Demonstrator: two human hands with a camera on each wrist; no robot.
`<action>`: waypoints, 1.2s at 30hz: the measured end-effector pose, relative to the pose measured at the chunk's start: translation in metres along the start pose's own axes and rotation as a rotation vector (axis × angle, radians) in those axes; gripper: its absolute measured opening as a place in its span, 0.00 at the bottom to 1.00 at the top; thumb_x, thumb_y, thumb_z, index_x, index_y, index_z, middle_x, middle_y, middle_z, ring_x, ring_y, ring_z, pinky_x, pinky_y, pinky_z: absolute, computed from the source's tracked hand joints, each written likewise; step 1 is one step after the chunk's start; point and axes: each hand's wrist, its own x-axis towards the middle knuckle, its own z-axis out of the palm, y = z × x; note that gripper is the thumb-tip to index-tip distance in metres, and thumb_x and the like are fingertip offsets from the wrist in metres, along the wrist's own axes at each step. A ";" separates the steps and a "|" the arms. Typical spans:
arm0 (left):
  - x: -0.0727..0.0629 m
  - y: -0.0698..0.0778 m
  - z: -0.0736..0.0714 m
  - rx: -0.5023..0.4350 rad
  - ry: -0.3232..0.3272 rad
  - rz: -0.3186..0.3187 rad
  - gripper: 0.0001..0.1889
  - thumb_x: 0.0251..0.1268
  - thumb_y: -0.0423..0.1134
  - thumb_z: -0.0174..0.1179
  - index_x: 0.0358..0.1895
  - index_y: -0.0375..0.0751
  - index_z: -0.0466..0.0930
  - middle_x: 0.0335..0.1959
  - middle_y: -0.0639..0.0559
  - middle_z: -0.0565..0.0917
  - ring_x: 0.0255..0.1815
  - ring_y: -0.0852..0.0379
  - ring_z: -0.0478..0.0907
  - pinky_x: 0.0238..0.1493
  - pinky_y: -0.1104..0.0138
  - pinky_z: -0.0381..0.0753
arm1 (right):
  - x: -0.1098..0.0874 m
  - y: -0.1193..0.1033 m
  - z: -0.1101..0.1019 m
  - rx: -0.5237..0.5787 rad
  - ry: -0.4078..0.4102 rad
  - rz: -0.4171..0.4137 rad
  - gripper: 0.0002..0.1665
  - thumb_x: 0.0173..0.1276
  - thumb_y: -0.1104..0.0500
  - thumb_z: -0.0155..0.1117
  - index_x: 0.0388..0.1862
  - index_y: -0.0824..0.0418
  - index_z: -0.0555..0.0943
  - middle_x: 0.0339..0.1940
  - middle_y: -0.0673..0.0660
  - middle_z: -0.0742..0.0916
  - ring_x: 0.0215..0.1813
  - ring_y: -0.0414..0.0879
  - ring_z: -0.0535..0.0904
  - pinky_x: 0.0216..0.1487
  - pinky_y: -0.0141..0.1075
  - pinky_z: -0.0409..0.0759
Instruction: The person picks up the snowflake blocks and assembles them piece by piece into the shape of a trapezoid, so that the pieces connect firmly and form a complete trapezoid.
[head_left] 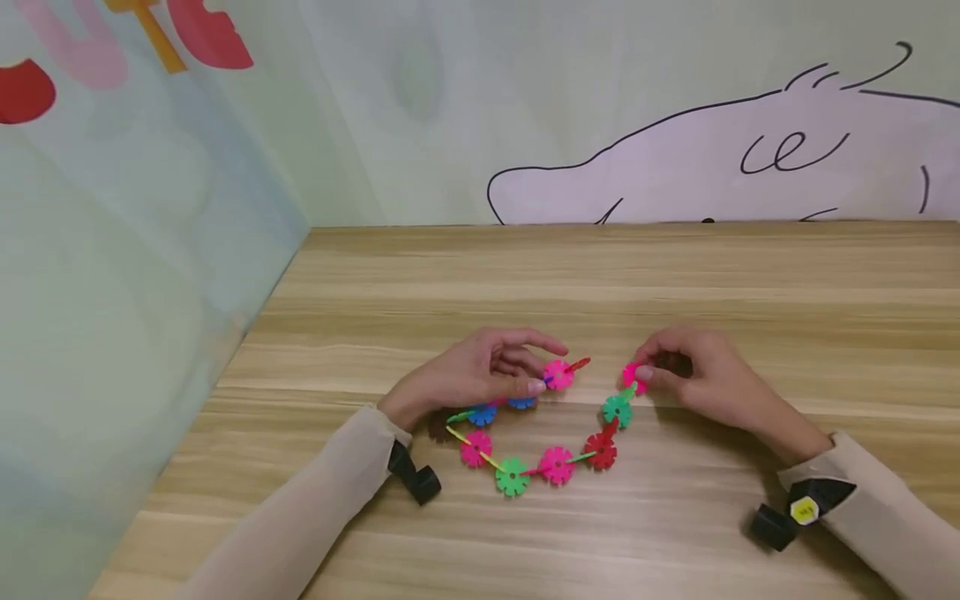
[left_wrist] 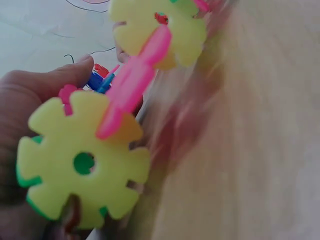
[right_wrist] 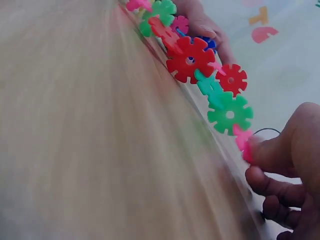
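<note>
While both hands are working at its two ends, a chain of snowflake discs (head_left: 540,442) is lying in an open loop on the wooden table (head_left: 675,275), near the front edge. Head view: about nine flat discs are showing in the chain, three or four pink, two green, two blue and one red, the count being uncertain where the fingers are covering them; narrow edge-on pieces in yellow, green and red are linking them. Each disc is a toothed wheel with a small centre hole. The left hand (head_left: 480,375) is pinching the pink disc (head_left: 558,375) at the chain's left end between thumb and forefinger, with a red piece sticking out beyond it. The right hand (head_left: 705,375) is pinching the pink piece (head_left: 633,377) at the chain's right end, fingers curled. A gap is separating the two ends. One wrist camera is sitting on each sleeve.

Left wrist view: two yellow-looking discs, the nearer one (left_wrist: 82,162) with green showing at its edge, are standing close to the lens, joined by one pink connector (left_wrist: 132,82). Beside the nearer disc the left hand's thumb (left_wrist: 45,82) is pressing on a blue and red piece. The table is blurring.

Right wrist view: the chain is running along the table away from the right hand (right_wrist: 285,170), whose fingertips are nipping a pink piece. Next to that piece, one green disc (right_wrist: 230,114), then two red discs are following; the left hand is holding the far end.
</note>
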 end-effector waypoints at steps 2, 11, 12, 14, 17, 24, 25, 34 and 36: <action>0.002 0.000 0.002 0.001 -0.011 0.007 0.27 0.74 0.35 0.68 0.74 0.49 0.77 0.55 0.48 0.92 0.50 0.56 0.90 0.55 0.64 0.89 | 0.001 -0.004 0.001 0.040 -0.009 0.043 0.03 0.74 0.59 0.72 0.42 0.51 0.89 0.35 0.47 0.89 0.39 0.39 0.79 0.44 0.30 0.76; 0.010 0.007 0.010 0.005 -0.048 -0.004 0.26 0.74 0.35 0.68 0.73 0.50 0.78 0.52 0.49 0.93 0.47 0.55 0.90 0.52 0.64 0.88 | 0.011 -0.017 0.011 0.231 0.014 0.177 0.09 0.77 0.56 0.70 0.49 0.59 0.89 0.31 0.52 0.89 0.31 0.37 0.78 0.32 0.31 0.72; 0.011 0.007 0.010 0.006 -0.052 -0.002 0.26 0.74 0.34 0.68 0.73 0.50 0.77 0.52 0.49 0.93 0.47 0.55 0.90 0.52 0.65 0.88 | 0.012 -0.017 0.012 0.239 0.012 0.185 0.10 0.77 0.56 0.69 0.50 0.60 0.89 0.31 0.53 0.89 0.31 0.37 0.78 0.32 0.31 0.72; 0.013 0.007 0.011 0.004 -0.057 0.004 0.26 0.74 0.33 0.68 0.73 0.48 0.77 0.52 0.48 0.93 0.47 0.56 0.90 0.52 0.65 0.88 | 0.012 -0.017 0.012 0.251 0.006 0.199 0.11 0.77 0.56 0.69 0.51 0.61 0.88 0.31 0.53 0.89 0.31 0.36 0.77 0.32 0.31 0.71; 0.015 0.007 0.012 0.003 -0.057 0.013 0.26 0.75 0.33 0.67 0.73 0.47 0.77 0.52 0.47 0.93 0.47 0.56 0.90 0.52 0.65 0.88 | 0.012 -0.016 0.011 0.262 0.004 0.212 0.11 0.77 0.57 0.69 0.51 0.62 0.88 0.31 0.53 0.89 0.31 0.36 0.77 0.32 0.31 0.71; 0.021 0.007 0.013 0.010 -0.044 0.022 0.26 0.75 0.35 0.67 0.73 0.49 0.76 0.52 0.49 0.93 0.46 0.55 0.90 0.50 0.66 0.88 | 0.011 -0.014 0.009 0.279 0.005 0.227 0.11 0.77 0.57 0.69 0.51 0.62 0.88 0.30 0.52 0.90 0.30 0.36 0.77 0.30 0.32 0.70; 0.022 0.007 0.014 0.010 -0.041 0.025 0.26 0.75 0.35 0.67 0.73 0.49 0.76 0.51 0.49 0.93 0.45 0.56 0.90 0.50 0.66 0.87 | 0.010 -0.014 0.009 0.286 0.005 0.230 0.12 0.78 0.56 0.69 0.52 0.62 0.88 0.29 0.52 0.90 0.30 0.36 0.77 0.30 0.33 0.69; 0.031 0.014 0.026 0.015 0.017 0.024 0.27 0.73 0.33 0.70 0.72 0.49 0.77 0.47 0.48 0.94 0.46 0.56 0.91 0.54 0.65 0.90 | 0.012 -0.013 0.011 0.309 0.059 0.192 0.09 0.79 0.58 0.68 0.48 0.62 0.89 0.28 0.55 0.91 0.28 0.36 0.76 0.27 0.32 0.67; 0.030 0.014 0.028 0.016 0.031 0.019 0.27 0.72 0.32 0.70 0.72 0.49 0.77 0.47 0.48 0.94 0.45 0.56 0.91 0.54 0.65 0.90 | 0.012 -0.013 0.012 0.303 0.061 0.173 0.07 0.78 0.59 0.69 0.46 0.62 0.89 0.29 0.56 0.92 0.29 0.35 0.77 0.28 0.31 0.68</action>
